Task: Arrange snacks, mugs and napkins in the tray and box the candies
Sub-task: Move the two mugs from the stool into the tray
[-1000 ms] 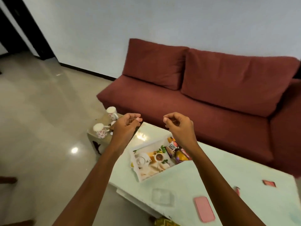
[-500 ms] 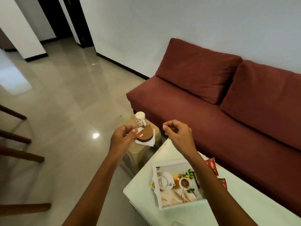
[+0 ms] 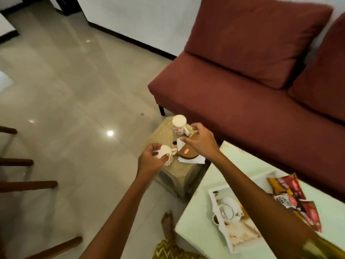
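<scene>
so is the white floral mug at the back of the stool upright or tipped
Upright: the white floral mug stands on the small beige stool, rim up, the right hand at its handle.

No lettering can be read: the white print on the red and brown snack packets (image 3: 291, 195) is blurred.
</scene>
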